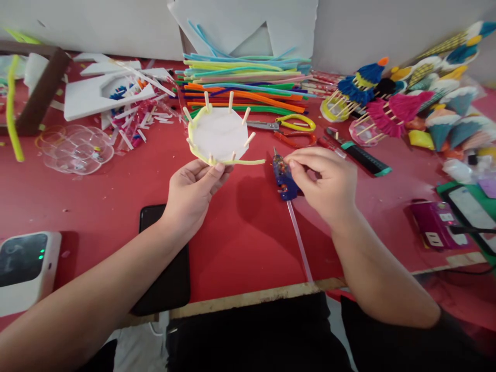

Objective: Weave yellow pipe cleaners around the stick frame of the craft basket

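Observation:
My left hand (196,188) pinches the near edge of a white foam disc (220,132) between thumb and fingers, above the table. Several short wooden sticks (231,102) stand around its rim. A yellow pipe cleaner (248,162) runs along the left and near edge, its loose end sticking out to the right. My right hand (323,178) is closed in a pinch beside a blue glue gun (284,178); whatever its fingertips hold, if anything, I cannot make out. From the glue gun a clear glue stick (299,240) extends toward the table's front edge.
Coloured pipe cleaners (248,77) lie at the back, near scissors (296,123), red-handled pliers (296,139) and a cutter (366,157). Yarn-topped crafts (395,113) stand right. A black phone (166,279) lies under my left forearm; a clear divided tray (77,150) sits left.

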